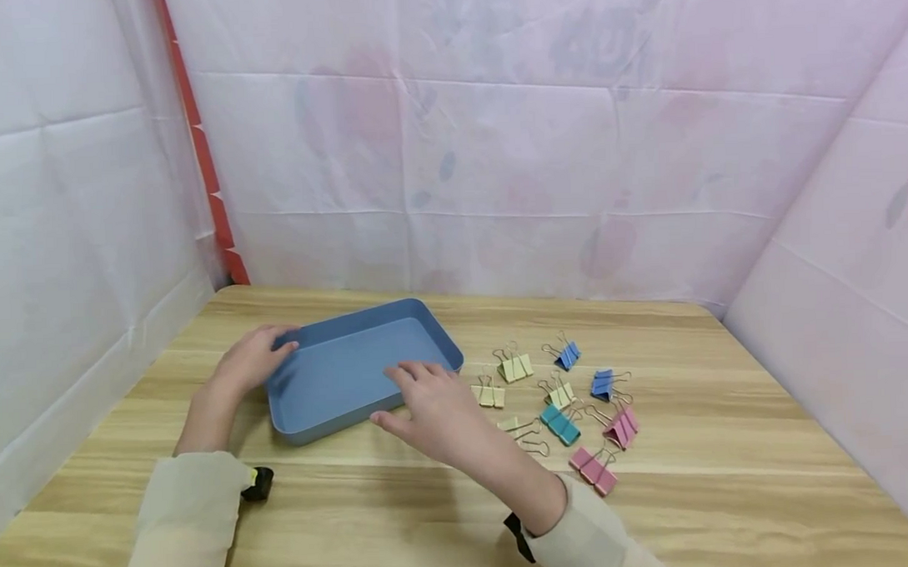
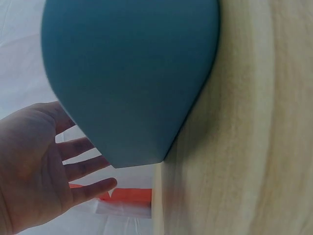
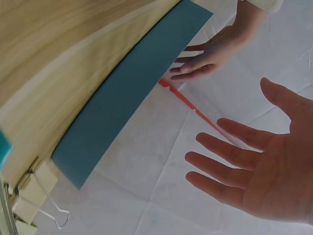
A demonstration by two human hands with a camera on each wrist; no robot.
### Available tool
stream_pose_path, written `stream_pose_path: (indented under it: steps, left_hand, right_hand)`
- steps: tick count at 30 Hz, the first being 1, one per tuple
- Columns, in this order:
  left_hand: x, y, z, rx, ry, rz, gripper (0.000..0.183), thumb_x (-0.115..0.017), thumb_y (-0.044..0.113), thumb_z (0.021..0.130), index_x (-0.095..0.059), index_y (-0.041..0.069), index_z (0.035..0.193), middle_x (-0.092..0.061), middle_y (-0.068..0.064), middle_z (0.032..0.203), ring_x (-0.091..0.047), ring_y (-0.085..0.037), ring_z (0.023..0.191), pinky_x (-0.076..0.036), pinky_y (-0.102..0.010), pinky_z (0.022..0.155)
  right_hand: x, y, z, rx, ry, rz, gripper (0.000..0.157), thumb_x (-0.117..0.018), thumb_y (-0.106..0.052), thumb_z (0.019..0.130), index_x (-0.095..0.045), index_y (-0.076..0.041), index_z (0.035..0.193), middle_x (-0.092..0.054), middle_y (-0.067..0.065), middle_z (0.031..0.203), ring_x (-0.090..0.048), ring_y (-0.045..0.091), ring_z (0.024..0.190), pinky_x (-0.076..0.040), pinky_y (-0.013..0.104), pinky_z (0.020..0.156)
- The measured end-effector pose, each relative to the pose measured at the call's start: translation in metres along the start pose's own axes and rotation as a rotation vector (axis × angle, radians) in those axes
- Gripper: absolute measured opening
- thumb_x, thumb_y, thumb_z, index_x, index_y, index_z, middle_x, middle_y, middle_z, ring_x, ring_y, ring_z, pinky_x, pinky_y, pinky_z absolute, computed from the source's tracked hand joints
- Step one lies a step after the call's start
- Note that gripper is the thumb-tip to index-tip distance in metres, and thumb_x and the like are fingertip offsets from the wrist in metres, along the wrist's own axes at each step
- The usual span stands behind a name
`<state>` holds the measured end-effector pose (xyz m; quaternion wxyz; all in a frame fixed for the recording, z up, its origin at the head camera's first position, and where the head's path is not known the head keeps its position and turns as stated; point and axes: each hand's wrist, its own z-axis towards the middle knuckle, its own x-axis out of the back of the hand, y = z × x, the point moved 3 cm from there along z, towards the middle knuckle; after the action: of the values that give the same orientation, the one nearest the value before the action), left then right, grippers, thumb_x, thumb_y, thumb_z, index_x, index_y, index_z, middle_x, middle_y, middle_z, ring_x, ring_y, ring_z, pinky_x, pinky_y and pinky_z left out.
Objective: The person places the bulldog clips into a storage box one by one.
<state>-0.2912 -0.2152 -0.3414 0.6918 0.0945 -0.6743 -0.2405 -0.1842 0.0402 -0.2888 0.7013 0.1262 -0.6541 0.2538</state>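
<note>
While the spread left hand (image 1: 252, 358) lies at the smooth, round-cornered tray (image 1: 344, 371), the right hand (image 1: 439, 409) hovers splayed near it.

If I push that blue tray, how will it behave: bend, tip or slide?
The blue tray will probably stay stiff, since its walls stand straight without visible sagging. Tipping seems unlikely: it is low and wide, and sits flat on the table. It may slide fairly easily, as the table looks smooth.
</note>
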Motion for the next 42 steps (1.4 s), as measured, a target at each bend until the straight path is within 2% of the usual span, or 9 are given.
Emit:
stream_pose_path:
  steps: [5, 15, 22, 28, 30, 34, 38, 42]
  left_hand:
    - [0.0, -0.003, -0.003, -0.024, 0.02, 0.009, 0.041, -0.049, 0.015, 0.094, -0.047, -0.005, 0.13, -0.04, -0.032, 0.13, -0.032, -0.05, 0.119, -0.026, -0.06, 0.095]
    - [-0.001, -0.007, 0.001, -0.035, 0.035, 0.016, 0.041, -0.051, 0.011, 0.092, -0.046, -0.013, 0.126, -0.042, -0.035, 0.126, -0.035, -0.05, 0.117, -0.027, -0.057, 0.096]
    - [-0.003, -0.007, 0.003, -0.027, 0.029, 0.016, 0.042, -0.052, 0.009, 0.091, -0.045, -0.017, 0.124, -0.042, -0.036, 0.125, -0.035, -0.05, 0.117, -0.028, -0.056, 0.096]
    - [-0.003, -0.004, 0.002, -0.029, 0.035, 0.016, 0.04, -0.053, 0.007, 0.091, -0.046, -0.018, 0.121, -0.044, -0.036, 0.123, -0.037, -0.049, 0.116, -0.03, -0.055, 0.096]
    - [-0.003, -0.003, 0.002, -0.027, 0.032, 0.014, 0.04, -0.053, 0.007, 0.091, -0.046, -0.018, 0.121, -0.043, -0.036, 0.123, -0.037, -0.049, 0.116, -0.029, -0.054, 0.096]
    - [-0.002, -0.002, 0.001, -0.013, 0.025, 0.014, 0.04, -0.052, 0.007, 0.091, -0.046, -0.018, 0.121, -0.043, -0.037, 0.123, -0.035, -0.05, 0.117, -0.027, -0.055, 0.097]
    - [0.0, -0.001, -0.001, 0.006, 0.029, 0.015, 0.04, -0.051, 0.006, 0.091, -0.046, -0.018, 0.121, -0.043, -0.038, 0.122, -0.036, -0.051, 0.115, -0.028, -0.056, 0.096]
    - [0.003, -0.001, -0.001, 0.026, 0.043, 0.019, 0.04, -0.052, 0.006, 0.09, -0.045, -0.018, 0.122, -0.044, -0.039, 0.119, -0.038, -0.052, 0.112, -0.03, -0.057, 0.094]
  right_hand:
    - [-0.009, -0.012, 0.005, 0.01, -0.03, -0.008, 0.057, -0.051, -0.051, 0.089, -0.049, -0.014, 0.132, -0.049, 0.004, 0.131, -0.045, 0.026, 0.118, -0.038, 0.041, 0.094]
    - [-0.031, -0.04, 0.023, 0.101, -0.078, -0.055, 0.049, -0.056, -0.046, 0.088, -0.056, -0.015, 0.127, -0.054, 0.0, 0.125, -0.051, 0.021, 0.112, -0.043, 0.033, 0.089]
    - [-0.043, -0.048, 0.034, 0.083, -0.116, -0.081, 0.045, -0.059, -0.042, 0.088, -0.057, -0.018, 0.125, -0.055, -0.002, 0.121, -0.052, 0.018, 0.108, -0.043, 0.031, 0.087]
    - [-0.051, -0.051, 0.043, 0.079, -0.14, -0.118, 0.039, -0.062, -0.038, 0.087, -0.06, -0.02, 0.122, -0.059, -0.003, 0.112, -0.056, 0.016, 0.098, -0.048, 0.03, 0.076]
    - [-0.05, -0.048, 0.047, 0.04, -0.127, -0.079, 0.036, -0.063, -0.036, 0.087, -0.062, -0.019, 0.119, -0.06, -0.002, 0.109, -0.057, 0.016, 0.095, -0.049, 0.03, 0.071]
    - [-0.042, -0.027, 0.054, -0.14, -0.072, 0.014, 0.034, -0.062, -0.033, 0.087, -0.063, -0.015, 0.116, -0.061, 0.002, 0.106, -0.058, 0.02, 0.094, -0.051, 0.034, 0.067]
    - [-0.029, 0.003, 0.057, -0.334, -0.031, 0.042, 0.044, -0.062, -0.034, 0.087, -0.058, -0.004, 0.119, -0.057, 0.011, 0.109, -0.054, 0.028, 0.098, -0.047, 0.041, 0.078]
    - [-0.023, 0.032, 0.06, -0.453, -0.007, 0.103, 0.055, -0.062, -0.034, 0.087, -0.051, 0.009, 0.121, -0.051, 0.022, 0.114, -0.05, 0.037, 0.104, -0.044, 0.046, 0.085]
